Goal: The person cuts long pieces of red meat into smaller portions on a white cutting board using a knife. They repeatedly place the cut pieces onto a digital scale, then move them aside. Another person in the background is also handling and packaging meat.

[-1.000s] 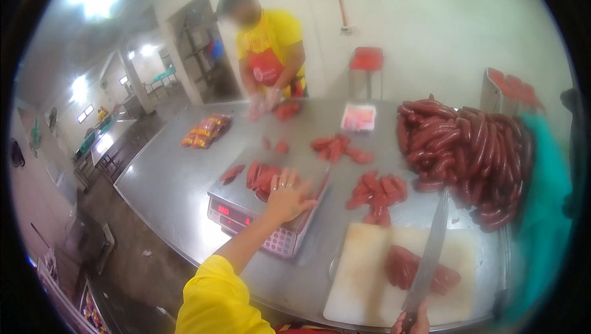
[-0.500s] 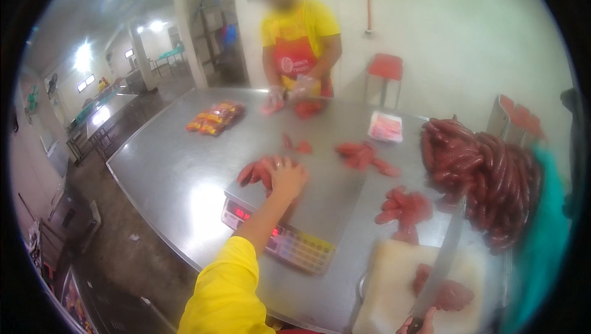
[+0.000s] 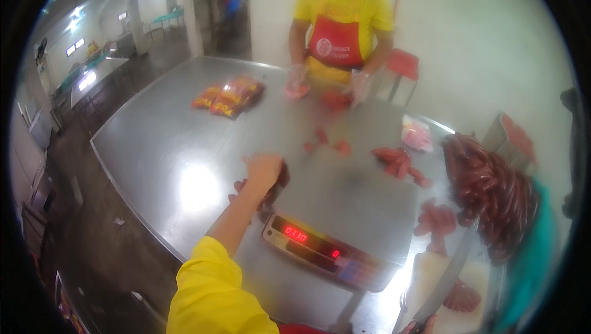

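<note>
My left hand [image 3: 263, 173] reaches over a small bunch of red sausages [image 3: 237, 190], beside the left edge of the digital scale [image 3: 329, 251]. Its fingers curl down around the bunch, which it partly hides. The scale's red display is lit. At the lower right, my right hand [image 3: 426, 326], cut off by the picture's edge, grips a long knife [image 3: 444, 289] by its dark handle. The blade points up and away, over the left part of a white cutting board [image 3: 425, 278]. On that board lies a short bunch of sausages [image 3: 462, 297].
A big heap of linked sausages [image 3: 492, 195] lies at the right, near green cloth [image 3: 529, 254]. Small bunches [image 3: 394, 161] dot the steel table [image 3: 154, 137]. Filled packets [image 3: 231, 97] lie far left. Across stands a gloved co-worker [image 3: 338, 32] handling sausages; a red stool [image 3: 403, 63] is behind.
My left hand has moved with the sausages off the scale to its left side. The view has shifted. My right hand keeps hold of the knife.
</note>
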`<state>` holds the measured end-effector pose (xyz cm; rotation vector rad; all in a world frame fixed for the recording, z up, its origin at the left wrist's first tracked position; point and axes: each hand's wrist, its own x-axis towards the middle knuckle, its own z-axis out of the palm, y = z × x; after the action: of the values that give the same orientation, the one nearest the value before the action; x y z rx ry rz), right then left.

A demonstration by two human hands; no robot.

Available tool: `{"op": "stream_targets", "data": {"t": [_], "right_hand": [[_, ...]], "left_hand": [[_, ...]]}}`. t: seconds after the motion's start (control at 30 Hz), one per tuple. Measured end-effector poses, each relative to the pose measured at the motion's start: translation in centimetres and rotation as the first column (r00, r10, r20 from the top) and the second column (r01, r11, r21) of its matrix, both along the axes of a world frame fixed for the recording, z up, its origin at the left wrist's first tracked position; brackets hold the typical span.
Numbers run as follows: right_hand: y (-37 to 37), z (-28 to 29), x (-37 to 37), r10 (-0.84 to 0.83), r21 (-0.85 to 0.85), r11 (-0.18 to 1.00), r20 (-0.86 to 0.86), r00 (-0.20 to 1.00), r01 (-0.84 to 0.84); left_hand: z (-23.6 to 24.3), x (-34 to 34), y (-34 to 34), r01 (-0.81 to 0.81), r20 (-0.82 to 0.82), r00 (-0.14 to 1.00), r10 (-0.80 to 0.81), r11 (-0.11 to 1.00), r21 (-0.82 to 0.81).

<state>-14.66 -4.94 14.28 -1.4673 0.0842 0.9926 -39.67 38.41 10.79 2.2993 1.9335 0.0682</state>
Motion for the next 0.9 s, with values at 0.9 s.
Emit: {"op": "stream_targets", "data": {"t": [0.9], "right_hand": [[6.8, 0.3, -3.6, 0.045, -0.15, 0.988, 0.093, 0.995, -0.03]], "left_hand": [[-12.9, -5.8, -2.8, 0.052, 0.318, 0.934, -0.163, 0.942, 0.33]]}}
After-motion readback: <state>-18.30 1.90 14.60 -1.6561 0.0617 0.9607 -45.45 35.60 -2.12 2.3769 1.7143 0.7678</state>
